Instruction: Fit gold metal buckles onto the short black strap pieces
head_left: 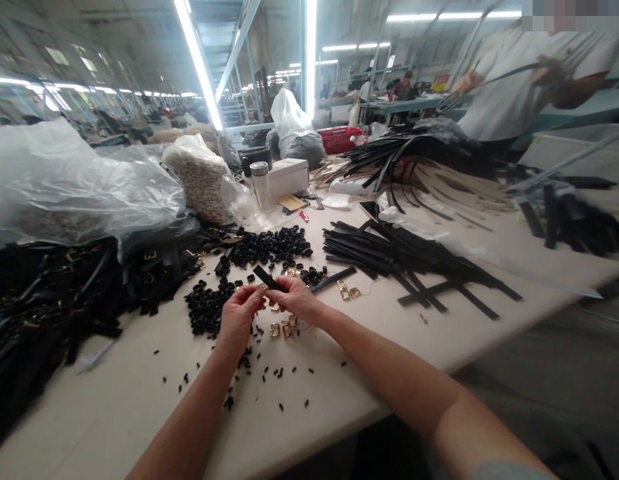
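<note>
Over the middle of the table, my two hands work close together. My right hand (297, 298) is closed round a black strap (266, 277), whose short end sticks out past the fingers. At the strap, the fingertips of my left hand (241, 310) pinch a small gold buckle (264, 288), mostly covered by the fingers. A longer black strip (334, 279) shows beyond my right hand; whether it is the same strap I cannot tell. Loose gold buckles (289, 327) lie just below the hands, and more gold buckles (345, 289) rest to the right.
Black loops (274, 245) are heaped behind and left of the hands. Small black pieces (278, 372) dot the table (309, 433). Black straps (389, 250) lie right, buckled straps (64, 293) left. Bags (199, 177), a bottle (260, 183) and a person (529, 80) are farther back.
</note>
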A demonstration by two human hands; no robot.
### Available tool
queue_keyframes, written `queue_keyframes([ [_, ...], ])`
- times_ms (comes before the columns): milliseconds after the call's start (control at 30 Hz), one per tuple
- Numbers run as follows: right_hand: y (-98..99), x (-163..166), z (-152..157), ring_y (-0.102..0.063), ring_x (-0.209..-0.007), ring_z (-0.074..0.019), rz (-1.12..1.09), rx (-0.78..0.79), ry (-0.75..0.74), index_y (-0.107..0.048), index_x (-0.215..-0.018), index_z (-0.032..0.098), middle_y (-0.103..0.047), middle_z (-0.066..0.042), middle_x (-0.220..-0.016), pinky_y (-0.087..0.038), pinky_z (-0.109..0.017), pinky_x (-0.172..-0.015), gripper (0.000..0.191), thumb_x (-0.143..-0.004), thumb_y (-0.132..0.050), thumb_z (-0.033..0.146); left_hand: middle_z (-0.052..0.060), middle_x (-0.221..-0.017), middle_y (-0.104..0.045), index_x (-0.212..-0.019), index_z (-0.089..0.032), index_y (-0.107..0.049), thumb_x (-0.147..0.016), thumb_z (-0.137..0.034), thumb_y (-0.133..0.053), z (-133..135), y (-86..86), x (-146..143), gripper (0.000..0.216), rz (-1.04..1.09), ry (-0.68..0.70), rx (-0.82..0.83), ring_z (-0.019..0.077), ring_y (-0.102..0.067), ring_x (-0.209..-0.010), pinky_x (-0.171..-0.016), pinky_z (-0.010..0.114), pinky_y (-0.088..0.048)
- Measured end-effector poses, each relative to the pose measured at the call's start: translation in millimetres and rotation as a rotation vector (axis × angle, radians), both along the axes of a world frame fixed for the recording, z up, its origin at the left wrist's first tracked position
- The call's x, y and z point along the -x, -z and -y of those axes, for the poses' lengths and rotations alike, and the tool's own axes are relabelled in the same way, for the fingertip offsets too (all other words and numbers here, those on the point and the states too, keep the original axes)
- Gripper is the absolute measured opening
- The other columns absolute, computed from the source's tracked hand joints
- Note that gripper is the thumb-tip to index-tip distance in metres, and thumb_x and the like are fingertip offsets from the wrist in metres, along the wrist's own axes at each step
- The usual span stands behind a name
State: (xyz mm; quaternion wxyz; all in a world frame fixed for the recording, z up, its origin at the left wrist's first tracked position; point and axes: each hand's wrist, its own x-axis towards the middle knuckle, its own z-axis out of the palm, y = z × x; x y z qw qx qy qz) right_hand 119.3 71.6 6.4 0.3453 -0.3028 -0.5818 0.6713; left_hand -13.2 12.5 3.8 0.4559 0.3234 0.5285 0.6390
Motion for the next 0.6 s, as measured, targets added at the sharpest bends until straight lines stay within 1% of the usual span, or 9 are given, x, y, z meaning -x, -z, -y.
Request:
queue_keyframes([
  [100,3.1,-2,-5,-0.041,-0.039,-0.0024,-0.003,-0.053,-0.019,-0.061,-0.081,0.014,-0.057,0.005,-0.057,-0.031,-0.015,-0.036,0.033,-0.079,-0.061,0.047,0.002,-0.076,-0.065,-0.077,-0.016,-0.065,-0.058,-0.040,-0.084,0,-2.2,7,0.036,-0.014,-0.005,0.005,0.0128,-0.061,-0.068,-0.064,0.024,-0.047],
  [167,6.6,-3,-10,-0.038,-0.035,-0.0022,-0.002,-0.093,0.013,-0.063,-0.088,0.014,-0.057,0.005,-0.055,-0.029,-0.015,-0.034,0.032,-0.084,-0.056,0.045,0.001,-0.074,-0.065,-0.077,-0.016,-0.065,-0.057,-0.038,-0.084,0,-4.0,11,0.035,-0.013,-0.006,0.004,0.0126,-0.062,-0.068,-0.064,0.023,-0.047],
  [267,12.8,-5,-15,-0.040,-0.035,-0.0029,0.062,-0.155,0.059,-0.065,-0.101,0.014,-0.058,0.006,-0.055,-0.032,-0.015,-0.035,0.029,-0.085,-0.056,0.037,0.001,-0.074,-0.065,-0.078,-0.016,-0.065,-0.058,-0.036,-0.085,-1,-5.7,17,0.035,-0.027,-0.010,0.000,0.0122,-0.062,-0.068,-0.064,0.022,-0.047],
  [367,16.6,-5,-15,-0.042,-0.035,-0.0034,0.143,-0.156,0.014,-0.065,-0.110,0.015,-0.058,0.006,-0.054,-0.033,-0.015,-0.036,0.031,-0.086,-0.056,0.033,0.001,-0.075,-0.066,-0.081,-0.016,-0.066,-0.059,-0.035,-0.084,-1,-6.7,21,0.034,-0.077,-0.011,-0.022,0.0127,-0.063,-0.067,-0.065,0.024,-0.048],
  [467,15.7,-5,-12,-0.043,-0.035,-0.0037,0.174,-0.139,-0.073,-0.066,-0.109,0.016,-0.057,0.006,-0.053,-0.032,-0.015,-0.037,0.029,-0.087,-0.056,0.032,0.001,-0.074,-0.066,-0.081,-0.016,-0.067,-0.058,-0.035,-0.084,0,-9.5,23,0.034,-0.135,-0.008,-0.042,0.0127,-0.062,-0.063,-0.065,0.026,-0.050],
  [600,11.1,-7,-10,-0.044,-0.038,-0.0038,0.166,-0.102,-0.123,-0.067,-0.104,0.016,-0.058,0.006,-0.055,-0.032,-0.015,-0.038,0.025,-0.086,-0.057,0.030,0.002,-0.073,-0.066,-0.081,-0.016,-0.069,-0.057,-0.037,-0.084,1,-14.8,25,0.035,-0.155,-0.007,-0.027,0.0128,-0.061,-0.059,-0.062,0.027,-0.051],
])
